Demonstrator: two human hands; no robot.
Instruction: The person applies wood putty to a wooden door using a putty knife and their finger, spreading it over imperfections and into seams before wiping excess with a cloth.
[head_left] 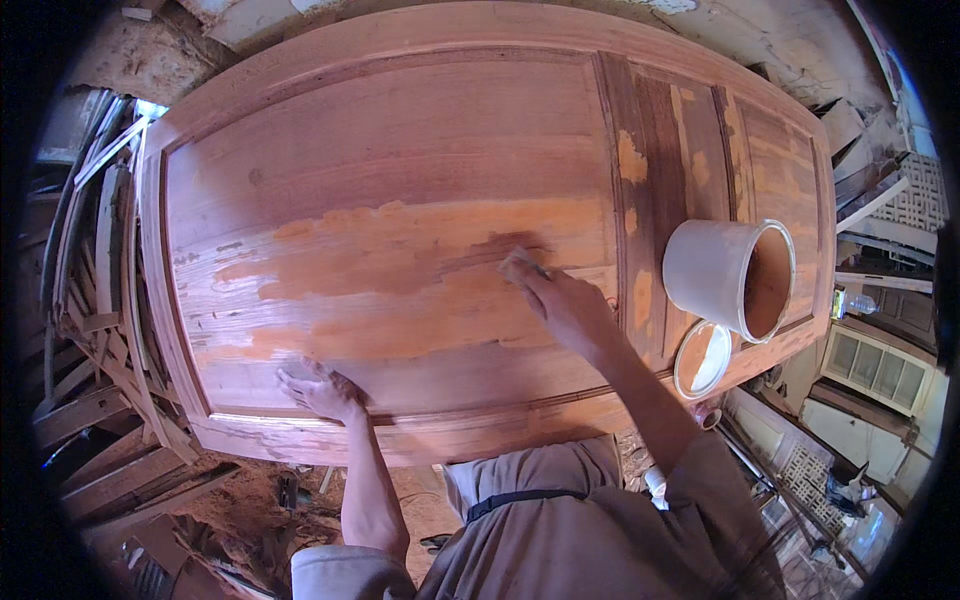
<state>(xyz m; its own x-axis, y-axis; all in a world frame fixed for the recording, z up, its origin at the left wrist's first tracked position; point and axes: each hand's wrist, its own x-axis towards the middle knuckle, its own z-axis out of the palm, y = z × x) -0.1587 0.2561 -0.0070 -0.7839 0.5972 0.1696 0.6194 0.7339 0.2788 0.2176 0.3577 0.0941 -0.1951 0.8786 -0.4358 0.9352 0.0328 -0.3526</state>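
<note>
A large wooden door point(420, 130) with recessed panels lies flat in front of me. Orange-brown paste point(350, 260) is smeared in broad, uneven patches across its biggest panel. My right hand point(545, 290) is closed around a small pale pad point(522, 264), pressed against the panel beside a darker, wet-looking streak. The pad's material cannot be made out. My left hand point(325, 392) rests on the panel near its lower left edge, fingers spread, holding nothing.
On the door's right part sits a white plastic bucket point(705, 265) with brown residue inside. Its round lid point(703, 360), smeared with orange, lies beside it. Scrap timber point(120, 370) is piled at the left. At the right are a framed panel point(875, 370) and a clear bottle point(858, 302).
</note>
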